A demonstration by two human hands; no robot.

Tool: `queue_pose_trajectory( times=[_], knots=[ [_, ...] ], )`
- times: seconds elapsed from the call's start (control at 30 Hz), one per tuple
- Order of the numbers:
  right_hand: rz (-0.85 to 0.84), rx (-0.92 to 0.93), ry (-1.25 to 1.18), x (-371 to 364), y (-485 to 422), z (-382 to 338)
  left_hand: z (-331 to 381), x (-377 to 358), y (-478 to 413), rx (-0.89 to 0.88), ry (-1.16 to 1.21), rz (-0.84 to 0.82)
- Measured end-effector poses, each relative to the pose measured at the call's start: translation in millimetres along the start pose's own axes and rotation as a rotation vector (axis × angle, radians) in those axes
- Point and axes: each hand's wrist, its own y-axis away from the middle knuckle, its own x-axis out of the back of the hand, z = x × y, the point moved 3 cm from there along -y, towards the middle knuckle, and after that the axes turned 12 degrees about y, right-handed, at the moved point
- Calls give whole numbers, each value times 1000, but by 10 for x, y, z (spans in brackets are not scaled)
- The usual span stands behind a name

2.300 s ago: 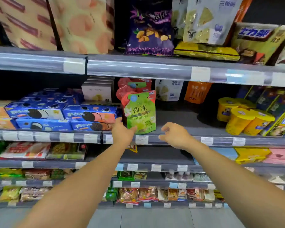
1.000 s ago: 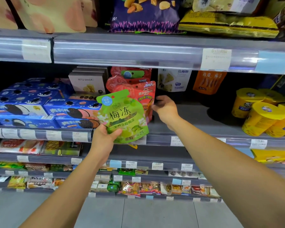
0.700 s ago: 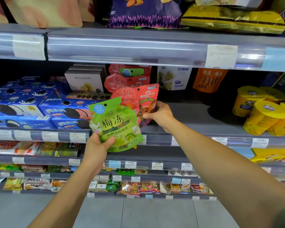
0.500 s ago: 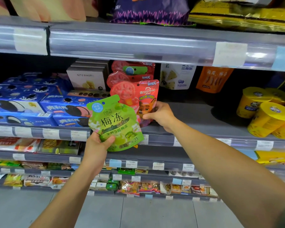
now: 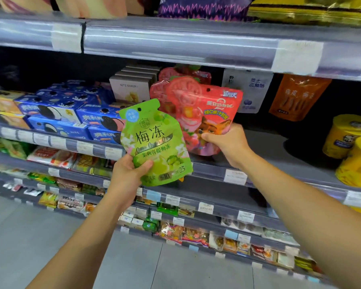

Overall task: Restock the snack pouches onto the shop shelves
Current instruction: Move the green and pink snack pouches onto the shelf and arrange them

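The green pouch (image 5: 156, 142) reads "梅冻" (also "10", "25"); the grey box (image 5: 131, 91) reads "NITZ BAKER".

Left of the orange pouch (image 5: 296, 97): one green pouch (image 5: 156, 147), three red pouches (image 5: 204, 113); right: three yellow tubs (image 5: 346, 134).

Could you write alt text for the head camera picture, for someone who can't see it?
A person at shop shelves holds a green pouch in the left hand and a red pouch in the right hand, in front of a shelf with more red pouches, blue biscuit boxes and yellow tubs.
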Motion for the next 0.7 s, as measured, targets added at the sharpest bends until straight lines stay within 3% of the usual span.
queue_pose_trajectory(
  times=[0.1,0.2,0.37,0.7],
  knots=[
    [11,48,72,310,507,-98,-56,4,152,-26,-30,-16],
    [-51,-32,157,520,1139,133,-309,160,365,-15,-81,-12],
    [-100,-211,183,549,1745,988,-1087,341,505,15,-179,-45],
    [6,-229,181,636,1814,2845,-2849,317,-83,79,-199,-150]
  ],
)
